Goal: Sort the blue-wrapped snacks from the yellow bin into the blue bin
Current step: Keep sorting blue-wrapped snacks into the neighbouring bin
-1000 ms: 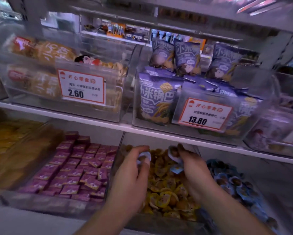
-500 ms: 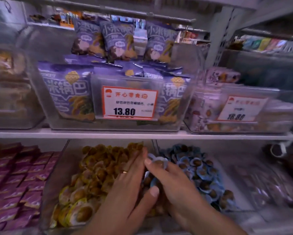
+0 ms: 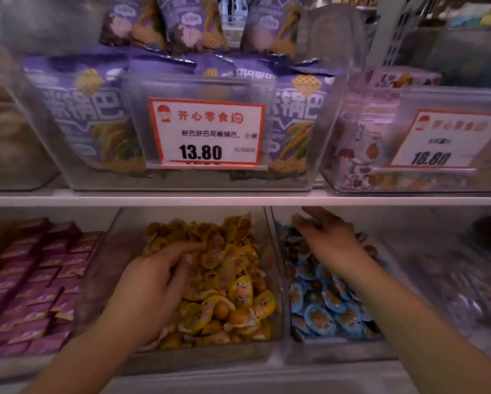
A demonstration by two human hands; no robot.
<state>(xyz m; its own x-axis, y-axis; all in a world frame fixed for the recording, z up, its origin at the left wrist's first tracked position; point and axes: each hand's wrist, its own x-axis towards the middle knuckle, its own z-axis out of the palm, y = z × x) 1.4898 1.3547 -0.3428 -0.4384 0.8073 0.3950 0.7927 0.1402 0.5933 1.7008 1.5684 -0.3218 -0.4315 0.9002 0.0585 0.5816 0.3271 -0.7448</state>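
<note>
Resting in the yellow bin [image 3: 272, 282], the left hand [image 3: 150, 285] is loosely curled on yellow snacks [image 3: 238, 294]; the right hand [image 3: 328, 237] is spread flat above the blue bin [image 3: 332, 351].

The yellow bin [image 3: 277, 280] and blue bin [image 3: 287, 348] at lower centre are clear, smooth plastic. Yellow-wrapped snacks [image 3: 238, 291] and blue-wrapped snacks [image 3: 324, 305] wear glossy film. Upper centre, a matt paper price card [image 3: 207, 133] fronts shiny purple foil bags [image 3: 76, 109]. The shelf [image 3: 238, 200] edge looks smooth and white.

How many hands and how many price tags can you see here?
Hands: 2, the left hand and the right hand
Price tags: 2, the 13.80 tag and the 18.80 tag
Total: 4
</note>
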